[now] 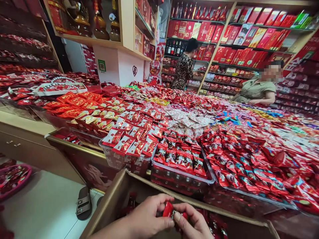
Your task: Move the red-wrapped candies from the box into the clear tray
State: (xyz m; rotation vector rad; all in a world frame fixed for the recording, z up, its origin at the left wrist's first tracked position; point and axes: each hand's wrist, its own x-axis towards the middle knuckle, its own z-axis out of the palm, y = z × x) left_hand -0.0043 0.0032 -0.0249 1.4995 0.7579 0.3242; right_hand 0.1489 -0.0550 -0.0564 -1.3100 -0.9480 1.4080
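In the head view my left hand (pixel 149 214) and my right hand (pixel 193 223) meet at the bottom centre. Both pinch a small candy in a red wrapper (pixel 168 209) between thumbs and fingers. Just below them is an open cardboard box (pixel 117 191), its far rim running behind my fingers. Inside that box lie more red and dark wrapped candies (pixel 219 229), partly covered by my hands. Right beyond the box stands a clear plastic bin (pixel 183 178) filled with neatly lined red and black candies (pixel 174 158).
Red-and-white packets (pixel 127 144) fill a bin to the left; red candies (pixel 239 169) heap up to the right. Two people (pixel 183 68) (pixel 259 88) stand beyond the display, near shelves of red boxes (pixel 206 31). A sandal (pixel 84 203) and a pink basket (pixel 28 174) are at lower left.
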